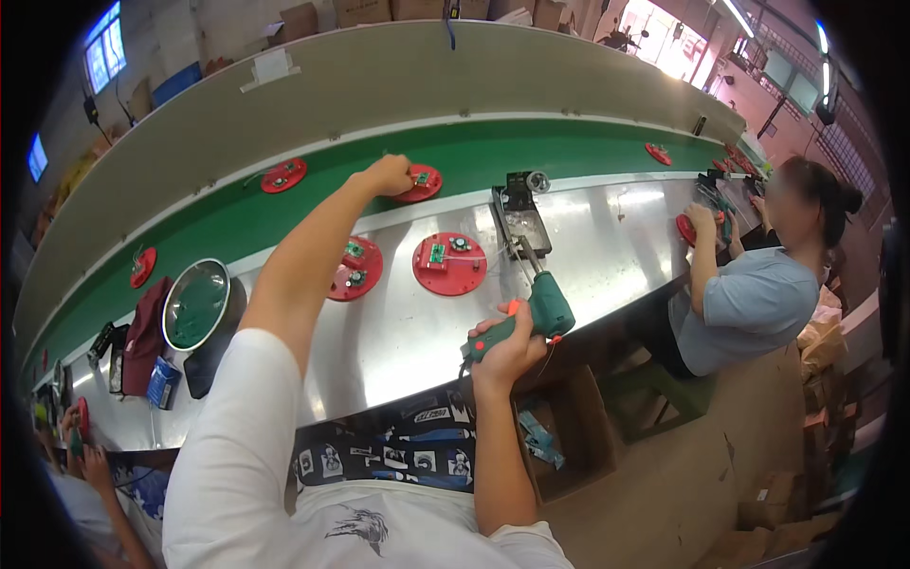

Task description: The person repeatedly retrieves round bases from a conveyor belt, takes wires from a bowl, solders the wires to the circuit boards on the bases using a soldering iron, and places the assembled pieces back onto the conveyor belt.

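**Fingers closed on a red disc at the belt, soldering gun waiting near the body**

Fingers of the left hand are curled together on the near rim of a red disc that lies on the green conveyor belt; the arm is stretched far forward, so the disc is just beyond the knuckles, away from the body. Whether the fingertips truly pinch the rim I cannot tell, because the hand hides them. The right hand is wrapped tightly around the handle of a green soldering gun, whose long axis points up and forward toward a black holder. Two more red discs with small green boards rest on the steel table between both hands, nearer to the right one.

A small blue box lies at the left end of the table beside a round mirror-like lens. Brown cartons stand behind the belt, and an open brown carton is on the floor under the table.
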Demonstrator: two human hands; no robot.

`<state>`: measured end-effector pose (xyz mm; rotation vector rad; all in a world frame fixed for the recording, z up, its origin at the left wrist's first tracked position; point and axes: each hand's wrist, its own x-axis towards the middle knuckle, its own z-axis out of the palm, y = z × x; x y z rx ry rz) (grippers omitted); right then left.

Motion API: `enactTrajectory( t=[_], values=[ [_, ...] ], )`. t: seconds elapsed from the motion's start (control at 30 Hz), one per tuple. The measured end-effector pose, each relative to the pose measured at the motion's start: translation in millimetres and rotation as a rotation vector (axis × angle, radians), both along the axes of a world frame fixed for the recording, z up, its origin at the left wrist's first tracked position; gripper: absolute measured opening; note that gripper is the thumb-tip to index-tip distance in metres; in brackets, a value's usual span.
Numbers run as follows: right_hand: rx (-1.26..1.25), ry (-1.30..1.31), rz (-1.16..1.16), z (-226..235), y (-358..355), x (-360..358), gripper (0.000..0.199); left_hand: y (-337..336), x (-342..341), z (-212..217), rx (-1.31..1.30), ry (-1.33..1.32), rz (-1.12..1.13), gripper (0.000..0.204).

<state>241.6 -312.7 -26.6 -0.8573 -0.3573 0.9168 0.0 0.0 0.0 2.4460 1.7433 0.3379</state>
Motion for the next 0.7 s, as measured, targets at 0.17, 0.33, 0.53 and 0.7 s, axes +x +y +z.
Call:
enactTrajectory(
  t=[0.17, 0.33, 0.53, 0.7],
  values=[
    [-0.042, -0.036, 0.052, 4.1, -7.1, 13.3, 0.025, -115.6, 4.2, 40.0, 0.326, -0.200, -0.078, 0.015],
    [-0.020, -0.037, 0.078, 5.1, -11.4, 4.7, 0.023, -263.4, -10.1, 79.6, 0.453, -0.193, -0.118, 0.010],
    [-0.024, -0.073, 0.066, 1.7, -8.3, 9.3, 0.026, -341.4, -48.0, 35.3, 0.322, -0.077, -0.274, 0.008],
    [-0.001, -0.128, 0.099, 0.3, -5.3, -2.6, 0.025, -397.0, -32.8, 79.8, 0.475, -0.101, -0.123, 0.074]
  ],
)
